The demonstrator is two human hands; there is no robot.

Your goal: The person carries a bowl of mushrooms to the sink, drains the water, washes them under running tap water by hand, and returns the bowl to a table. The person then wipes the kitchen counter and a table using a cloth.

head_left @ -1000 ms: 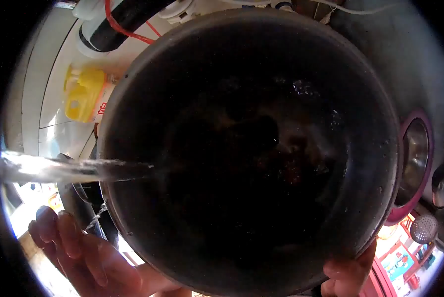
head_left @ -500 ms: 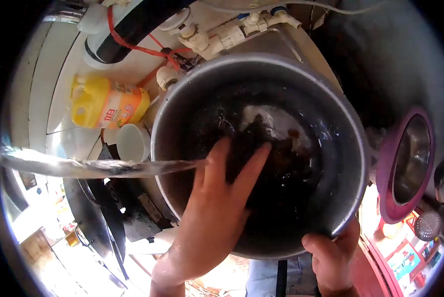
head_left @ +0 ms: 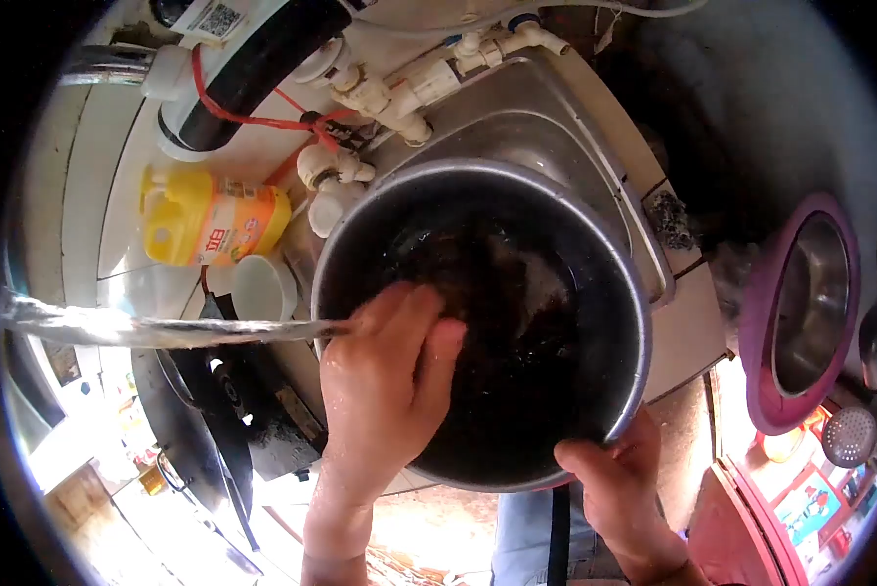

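Head view: one right hand (head_left: 616,479) grasps one round grey metal pot (head_left: 609,327) by its rim; one left hand (head_left: 385,363) dips inside, whether holding anything I cannot tell.

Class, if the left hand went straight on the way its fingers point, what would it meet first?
The left hand would probably meet the dark, glinting liquid in the pot first; its depth is too dim to tell.

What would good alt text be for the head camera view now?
A person's left hand reaches into a large metal pot while the right hand grips its edge. A stream of water runs in from picture left. A sink and a yellow bottle are nearby.
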